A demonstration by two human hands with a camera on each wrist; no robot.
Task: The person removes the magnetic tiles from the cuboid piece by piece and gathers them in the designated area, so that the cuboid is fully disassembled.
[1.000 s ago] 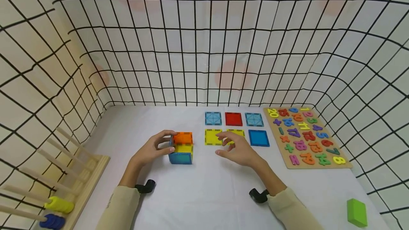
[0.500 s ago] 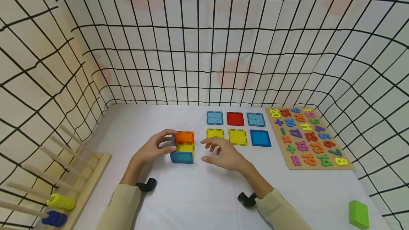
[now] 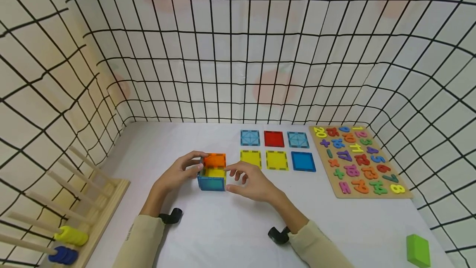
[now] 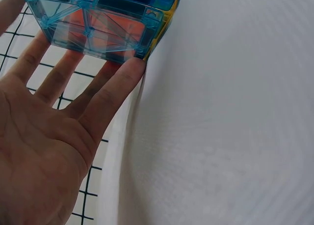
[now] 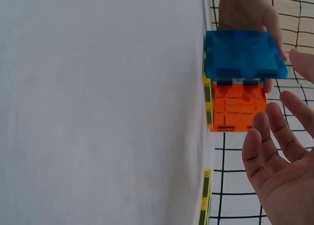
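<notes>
A small open-topped box of magnetic tiles (image 3: 212,183) stands on the white cloth, with a blue front, an orange back tile (image 3: 215,160) and a yellow base tile (image 3: 215,172). My left hand (image 3: 180,173) holds its left wall, thumb at the rim. In the left wrist view those fingers lie along a clear light-blue tile (image 4: 88,31). My right hand (image 3: 251,181) hovers at the box's right side with relaxed, slightly bent fingers and nothing held. Against the blue tile (image 5: 243,55) in the right wrist view, its fingertips look close; contact cannot be made out.
Behind the right hand lie loose tiles: light blue (image 3: 250,137), red (image 3: 273,139), yellow (image 3: 277,160) and blue (image 3: 303,161) among them. A number puzzle board (image 3: 336,189) is at right, a green block (image 3: 418,250) front right, a wooden peg rack (image 3: 108,206) left. Black wire mesh encloses the table.
My right hand has moved left from over the yellow tiles to the box's right side. The left hand stays at the box, its thumb shifted slightly up.
</notes>
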